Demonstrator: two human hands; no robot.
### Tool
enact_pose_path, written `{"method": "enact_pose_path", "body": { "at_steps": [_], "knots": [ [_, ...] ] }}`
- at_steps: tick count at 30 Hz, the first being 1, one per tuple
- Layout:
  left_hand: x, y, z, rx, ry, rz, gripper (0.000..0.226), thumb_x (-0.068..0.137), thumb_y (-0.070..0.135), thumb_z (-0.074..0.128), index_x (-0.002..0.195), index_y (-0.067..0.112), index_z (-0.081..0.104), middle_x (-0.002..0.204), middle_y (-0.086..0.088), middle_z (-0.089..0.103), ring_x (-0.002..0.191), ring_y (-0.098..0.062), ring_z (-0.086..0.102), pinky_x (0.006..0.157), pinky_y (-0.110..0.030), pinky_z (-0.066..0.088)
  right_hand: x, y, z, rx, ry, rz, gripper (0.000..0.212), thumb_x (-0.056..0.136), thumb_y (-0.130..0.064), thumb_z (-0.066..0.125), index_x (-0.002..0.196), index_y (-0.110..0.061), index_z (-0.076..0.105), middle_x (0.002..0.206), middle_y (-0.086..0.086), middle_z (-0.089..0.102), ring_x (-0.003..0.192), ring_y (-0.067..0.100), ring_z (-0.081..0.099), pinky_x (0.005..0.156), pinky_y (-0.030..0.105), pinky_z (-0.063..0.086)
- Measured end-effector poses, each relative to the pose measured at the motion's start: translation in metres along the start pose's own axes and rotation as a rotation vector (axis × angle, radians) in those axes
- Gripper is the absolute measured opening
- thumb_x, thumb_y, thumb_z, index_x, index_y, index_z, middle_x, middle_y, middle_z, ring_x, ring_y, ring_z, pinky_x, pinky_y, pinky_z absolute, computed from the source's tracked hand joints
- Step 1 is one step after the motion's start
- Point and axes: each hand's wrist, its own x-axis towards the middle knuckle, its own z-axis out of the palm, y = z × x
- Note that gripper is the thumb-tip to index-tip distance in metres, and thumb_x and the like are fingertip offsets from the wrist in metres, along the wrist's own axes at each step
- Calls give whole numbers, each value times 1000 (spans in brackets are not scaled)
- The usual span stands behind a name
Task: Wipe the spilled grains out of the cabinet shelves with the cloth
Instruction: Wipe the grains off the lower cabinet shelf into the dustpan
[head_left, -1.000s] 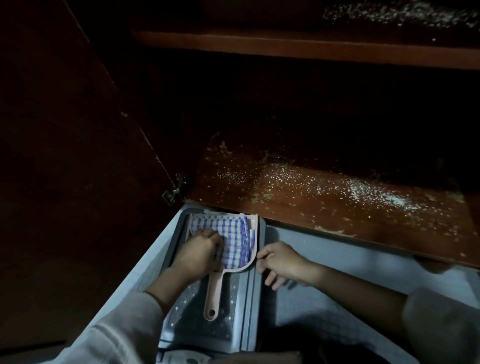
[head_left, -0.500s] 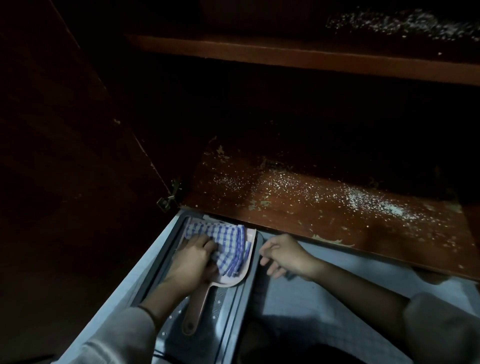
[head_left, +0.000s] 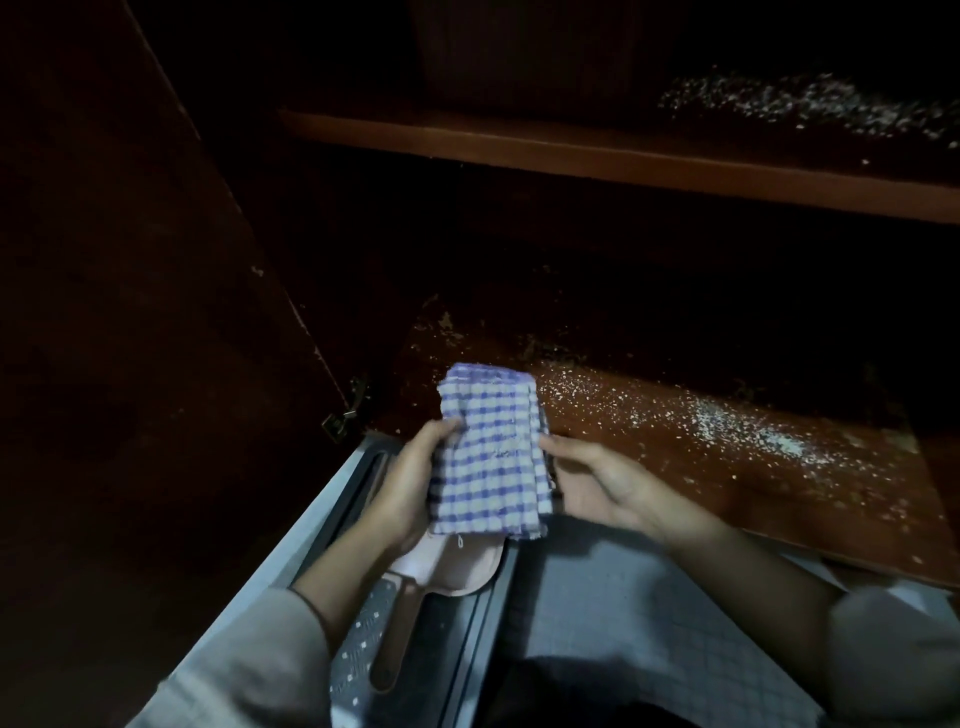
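Checked cloth (head_left: 488, 457) gripped L hand (head_left: 410, 483), R hand (head_left: 602, 483), over shelf (head_left: 665, 488) edge.

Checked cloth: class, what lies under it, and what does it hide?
Below the checked cloth, held by the left hand and right hand, lies a pink dustpan: its rear rim and handle show. Its front part is covered by the cloth.

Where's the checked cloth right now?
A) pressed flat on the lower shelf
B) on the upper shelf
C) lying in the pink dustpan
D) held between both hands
D: the left hand grips the folded checked cloth at its left edge and the right hand holds its right edge, above the pink dustpan; it is not on the grains of the lower shelf.
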Motion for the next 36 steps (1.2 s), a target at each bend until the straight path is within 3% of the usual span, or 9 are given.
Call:
{"method": "enact_pose_path", "body": {
  "at_steps": [3, 5, 12, 16, 19, 22, 27, 31, 36],
  "knots": [
    [-5, -8, 6, 135, -95, 22, 22, 97, 26, 46, 100, 6, 55, 46, 7, 59, 40, -1, 55, 39, -14, 40, 3, 6, 2, 101, 24, 4, 80, 22, -26, 97, 93, -1, 68, 95, 19, 71, 84, 29, 71, 72, 41, 59],
    [-5, -12, 8, 151, -100, 5, 17, 98, 21, 44, 96, 8, 53, 42, 7, 55, 35, 1, 50, 35, -13, 35, 7, 10, 5, 71, 69, 38, 64, 43, -25, 91, 97, -2, 66, 98, 18, 71, 85, 28, 71, 75, 40, 58],
    [18, -26, 2, 351, 88, 84, 25, 96, 27, 48, 97, 5, 61, 76, -2, 64, 59, -5, 61, 51, -14, 46, 27, 17, 0, -97, 188, 103, 20, 90, -5, 52, 108, -8, 60, 111, 14, 68, 102, 27, 65, 89, 41, 52],
    [45, -35, -30, 1074, 244, 347, 35, 96, 31, 47, 125, 14, 56, 128, -4, 56, 114, -16, 54, 94, -24, 41, 47, -7, -11, -306, 323, 17, 18, 90, 0, 49, 104, -9, 57, 113, 14, 65, 108, 30, 61, 101, 46, 43],
    [62, -40, -51, 1409, 119, 335, 62, 94, 50, 25, 146, 17, 28, 154, 1, 25, 140, -16, 25, 112, -23, 18, 67, -31, -12, -533, 471, -85, 22, 88, 3, 50, 109, 0, 56, 110, 21, 65, 100, 34, 63, 88, 38, 51],
    [76, -50, -70, 1537, 175, 293, 96, 70, 59, -7, 148, 12, 24, 155, -4, 23, 143, -17, 19, 117, -29, 7, 94, -48, -8, -922, 542, -198, 16, 86, 2, 52, 97, 6, 63, 94, 23, 67, 90, 32, 65, 61, 15, 47],
    [79, -76, -97, 1563, 200, 214, 87, 92, 58, 2, 137, -6, 40, 142, -19, 43, 133, -30, 40, 113, -33, 8, 151, -47, 0, -1575, 435, -371, 39, 78, 0, 48, 112, -8, 64, 116, 18, 64, 109, 34, 58, 83, 29, 44],
    [79, -85, -98, 1516, 201, 216, 104, 70, 70, -27, 147, 3, -5, 153, -5, -12, 137, -14, -16, 111, -26, -17, 198, -26, 13, -1796, 149, -421, 66, 83, 5, 41, 139, -29, 45, 148, -7, 39, 136, 15, 36, 109, 22, 28],
    [80, -86, -96, 1570, 247, 206, 94, 70, 56, -21, 148, 6, -10, 156, -8, -15, 137, -12, -26, 110, -30, -19, 224, 0, 20, -1900, -52, -492, 65, 83, 9, 41, 138, -24, 46, 149, -1, 38, 137, 21, 32, 110, 33, 26]
  ]
}}
